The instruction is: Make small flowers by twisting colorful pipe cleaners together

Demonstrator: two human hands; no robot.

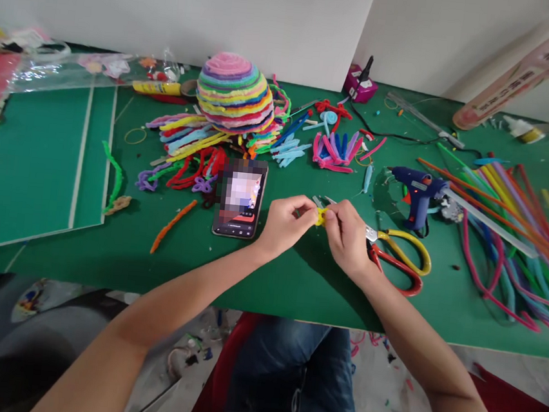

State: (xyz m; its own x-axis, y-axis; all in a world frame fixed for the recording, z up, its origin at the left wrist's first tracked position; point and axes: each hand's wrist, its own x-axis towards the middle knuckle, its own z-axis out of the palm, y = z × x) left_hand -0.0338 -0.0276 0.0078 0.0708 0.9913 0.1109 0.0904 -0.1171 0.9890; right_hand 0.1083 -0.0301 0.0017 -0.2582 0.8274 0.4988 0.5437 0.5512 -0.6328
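Observation:
Between my two hands is a small piece of yellow pipe cleaner, bent into a shape too small to make out. My left hand pinches its left side, with thumb and finger closed. The fingers of my right hand are closed on its right side. Partly beneath my right hand lie scissors with one yellow and one red handle, their blades partly hidden. A smartphone with a lit, partly blurred screen rests just left of my left hand.
A striped ball of coiled pipe cleaners stands at the back. On the right are a blue glue gun and a pile of loose pipe cleaners. An orange stem and a green board lie left.

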